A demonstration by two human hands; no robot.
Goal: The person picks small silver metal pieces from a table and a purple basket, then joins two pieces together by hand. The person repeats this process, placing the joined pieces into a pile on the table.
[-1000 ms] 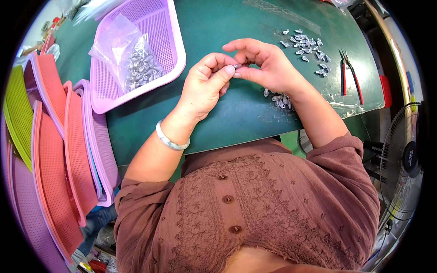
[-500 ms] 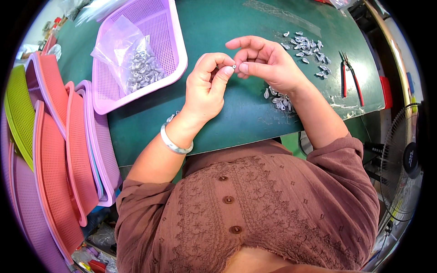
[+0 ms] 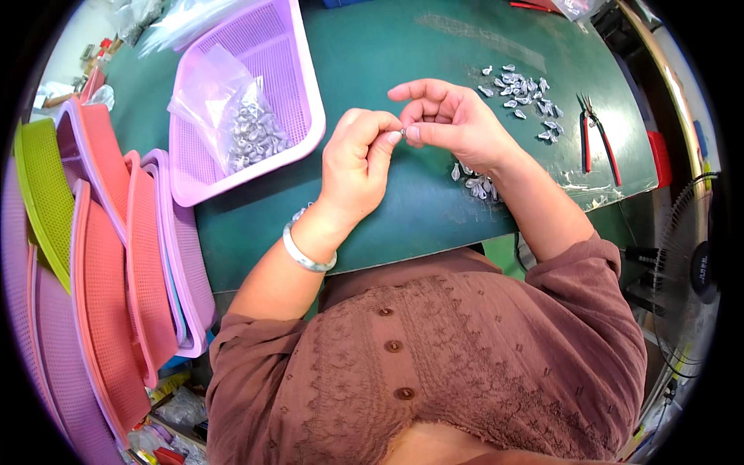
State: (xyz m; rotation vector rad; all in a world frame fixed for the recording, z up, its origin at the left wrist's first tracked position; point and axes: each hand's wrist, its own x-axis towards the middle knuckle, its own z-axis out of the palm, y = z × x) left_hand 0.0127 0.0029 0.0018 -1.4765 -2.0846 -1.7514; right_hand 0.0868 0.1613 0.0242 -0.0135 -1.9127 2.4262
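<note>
While pinched together over the green tabletop at centre, left hand and right hand meet fingertip to fingertip. Fingers of both closed on one tiny silver piece held between them, above the surface. Small pile of silver pieces lying just at 6 o'clock of right hand, touching the wrist edge. Bigger scatter at 2 o'clock. Red-handled pliers further right, at 3 o'clock. Purple basket at 10 o'clock of left hand, holding a clear bag of silver bits. Bangle on left wrist.
</note>
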